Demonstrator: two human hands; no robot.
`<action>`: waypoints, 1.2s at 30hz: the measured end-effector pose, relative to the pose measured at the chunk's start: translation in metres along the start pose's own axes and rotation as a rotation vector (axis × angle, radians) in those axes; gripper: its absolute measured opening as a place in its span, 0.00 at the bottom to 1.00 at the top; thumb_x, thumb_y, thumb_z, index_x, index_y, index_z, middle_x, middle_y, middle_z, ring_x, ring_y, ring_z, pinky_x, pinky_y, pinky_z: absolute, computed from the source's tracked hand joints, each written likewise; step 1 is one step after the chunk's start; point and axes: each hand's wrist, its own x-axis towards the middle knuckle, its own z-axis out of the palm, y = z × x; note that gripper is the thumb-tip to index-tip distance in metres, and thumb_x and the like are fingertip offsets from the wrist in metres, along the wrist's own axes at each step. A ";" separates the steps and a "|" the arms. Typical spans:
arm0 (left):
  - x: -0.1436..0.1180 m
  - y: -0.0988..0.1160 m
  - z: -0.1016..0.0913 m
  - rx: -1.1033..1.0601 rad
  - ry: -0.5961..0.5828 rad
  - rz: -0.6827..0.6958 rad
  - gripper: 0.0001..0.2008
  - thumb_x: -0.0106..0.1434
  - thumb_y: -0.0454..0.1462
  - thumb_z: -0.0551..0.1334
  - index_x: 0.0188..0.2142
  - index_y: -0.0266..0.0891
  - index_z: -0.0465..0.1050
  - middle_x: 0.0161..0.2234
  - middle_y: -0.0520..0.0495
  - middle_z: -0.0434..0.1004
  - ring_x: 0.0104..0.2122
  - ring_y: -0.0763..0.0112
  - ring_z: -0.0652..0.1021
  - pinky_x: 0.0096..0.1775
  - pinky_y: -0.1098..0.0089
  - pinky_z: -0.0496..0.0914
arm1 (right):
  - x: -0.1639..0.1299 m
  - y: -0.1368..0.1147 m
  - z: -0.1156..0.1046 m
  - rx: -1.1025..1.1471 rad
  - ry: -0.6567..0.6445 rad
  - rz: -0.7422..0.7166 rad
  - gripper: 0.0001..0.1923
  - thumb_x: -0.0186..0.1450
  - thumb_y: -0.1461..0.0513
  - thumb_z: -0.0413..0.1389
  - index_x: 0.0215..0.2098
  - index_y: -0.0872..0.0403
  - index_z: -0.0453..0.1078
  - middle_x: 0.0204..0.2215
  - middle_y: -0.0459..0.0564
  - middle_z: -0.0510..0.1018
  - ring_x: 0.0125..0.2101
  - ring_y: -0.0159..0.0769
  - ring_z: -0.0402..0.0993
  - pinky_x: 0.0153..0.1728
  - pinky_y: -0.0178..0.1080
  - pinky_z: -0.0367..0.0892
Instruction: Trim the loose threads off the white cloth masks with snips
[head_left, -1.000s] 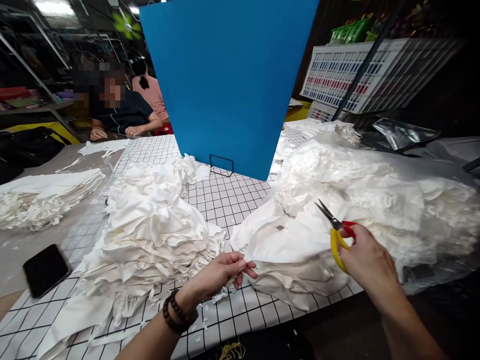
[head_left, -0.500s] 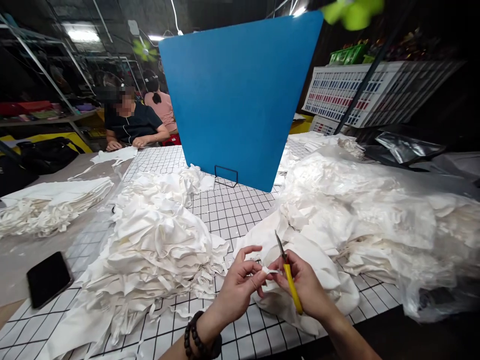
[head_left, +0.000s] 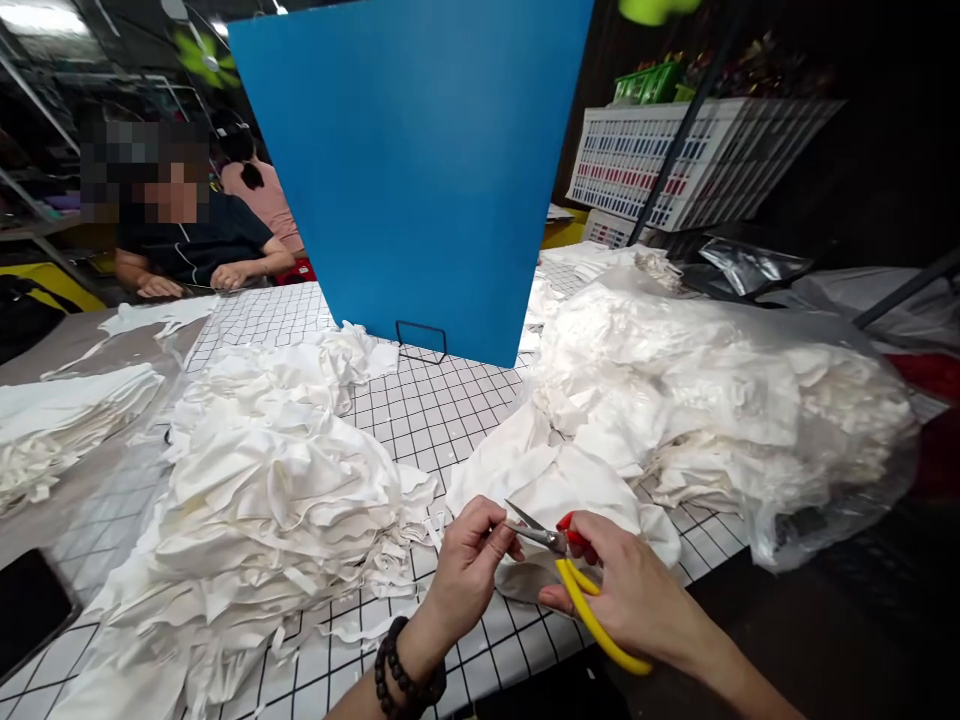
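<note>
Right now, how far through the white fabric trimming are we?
Done, apparently: a big heap of loose white pieces lies left of the hands, with offcut strips around it. In hand: the left hand pinches a small bit of fabric at the blades of the yellow-handled scissors held in the right hand. Left: a larger pile in a clear plastic bag on the right looks untouched.

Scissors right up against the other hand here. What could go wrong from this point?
1. The scissors blades point at the left hand, whose fingertips pinch right at the tips: a nick seems possible.
2. The pinched scrap is too small to see clearly, so a cut could stray.
3. The white fabric pile crowds the hands; loose strips could snag the blades.
</note>
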 end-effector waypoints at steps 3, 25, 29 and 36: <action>-0.001 0.002 0.000 0.078 -0.028 0.023 0.12 0.68 0.41 0.57 0.33 0.37 0.74 0.31 0.48 0.68 0.29 0.71 0.74 0.35 0.70 0.68 | 0.001 -0.004 0.003 -0.033 0.017 -0.008 0.23 0.53 0.45 0.63 0.34 0.51 0.64 0.32 0.47 0.73 0.33 0.39 0.69 0.33 0.39 0.63; -0.005 0.000 -0.003 0.074 -0.081 -0.004 0.13 0.68 0.41 0.57 0.32 0.37 0.75 0.29 0.47 0.70 0.32 0.68 0.74 0.37 0.69 0.68 | 0.003 -0.005 0.005 -0.074 0.002 0.010 0.20 0.53 0.46 0.63 0.27 0.51 0.64 0.24 0.43 0.73 0.24 0.33 0.65 0.25 0.35 0.56; -0.007 -0.003 -0.004 0.013 -0.092 -0.030 0.12 0.68 0.40 0.57 0.33 0.37 0.75 0.30 0.47 0.71 0.31 0.68 0.74 0.38 0.68 0.69 | 0.004 0.000 0.007 -0.080 -0.013 -0.003 0.18 0.56 0.48 0.61 0.24 0.51 0.63 0.20 0.42 0.71 0.22 0.32 0.63 0.24 0.34 0.54; -0.005 -0.002 -0.007 -0.088 -0.141 -0.066 0.11 0.66 0.41 0.60 0.33 0.36 0.76 0.32 0.48 0.68 0.27 0.71 0.75 0.32 0.69 0.71 | 0.004 -0.005 0.004 -0.101 -0.013 -0.047 0.21 0.53 0.45 0.63 0.28 0.51 0.65 0.25 0.43 0.74 0.25 0.34 0.66 0.25 0.34 0.55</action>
